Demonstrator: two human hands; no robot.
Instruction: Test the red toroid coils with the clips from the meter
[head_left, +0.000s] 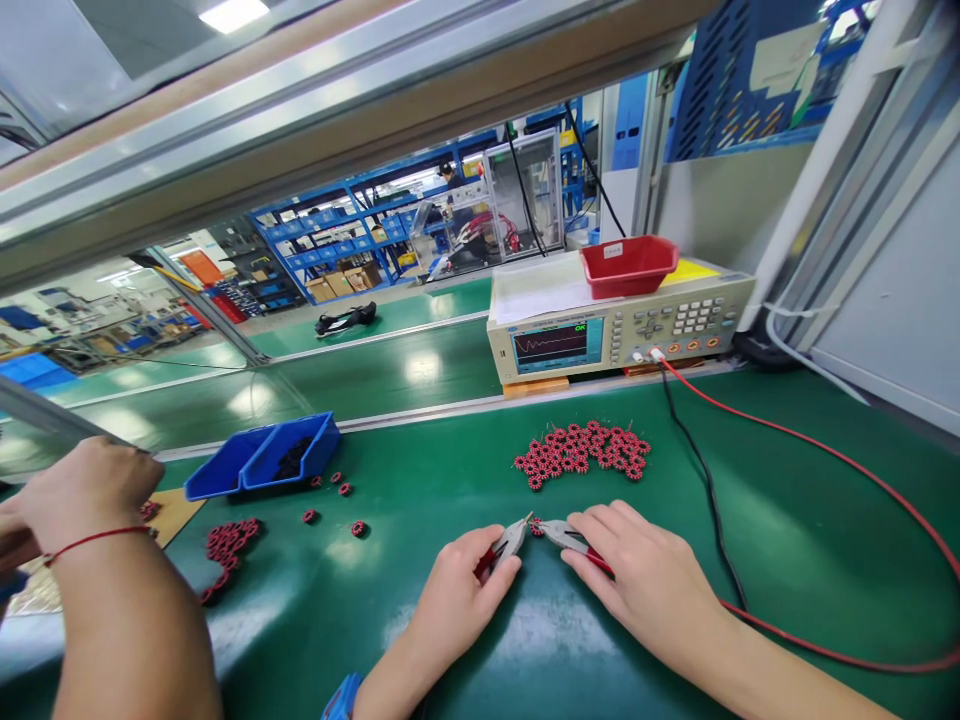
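Observation:
My left hand [465,590] is closed around a silver alligator clip [512,540] with red grips. In my right hand [637,560] is a second, similar alligator clip [559,533]. Between the tips of the two clips sits a small red-and-black toroid coil [536,527], close above or on the green bench. Whether both tips bite its wire leads is too small to tell. Just beyond my hands lies a cluster of similar toroid coils [581,452], with thin wires sticking up.
Behind the coils stands a bench tester [622,325], its screen reading OK, with a red tray [628,266] on top. Red [840,450] and black cables [697,460] run from it across the right side. At left are blue bins [259,460], loose coils [229,545] and another person's arm [127,600].

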